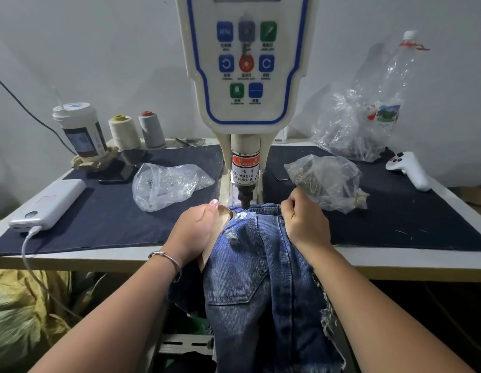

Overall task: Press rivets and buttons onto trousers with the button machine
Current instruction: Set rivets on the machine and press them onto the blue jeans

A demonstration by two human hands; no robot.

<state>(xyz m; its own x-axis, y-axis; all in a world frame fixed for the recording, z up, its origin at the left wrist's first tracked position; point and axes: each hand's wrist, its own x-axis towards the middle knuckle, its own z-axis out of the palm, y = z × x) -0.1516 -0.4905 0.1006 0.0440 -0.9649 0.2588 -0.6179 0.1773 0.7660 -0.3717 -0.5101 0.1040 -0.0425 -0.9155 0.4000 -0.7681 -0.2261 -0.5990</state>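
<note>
The trousers (258,265), soft heavy denim, drape off the surface (395,261) with the waistband under the button machine (246,196). Left hand (192,230) and right hand (305,220) pinch that waistband taut; its thick edge likely grips best.

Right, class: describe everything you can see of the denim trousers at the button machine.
The denim trousers are blue, with frayed rips, ragged lower edges and a stitched pocket. They hang off the table's front edge, the waistband lying directly under the button machine's dark punch tip. The left hand grips the waistband's left side, where tan lining shows; the right hand grips its right side.
</note>
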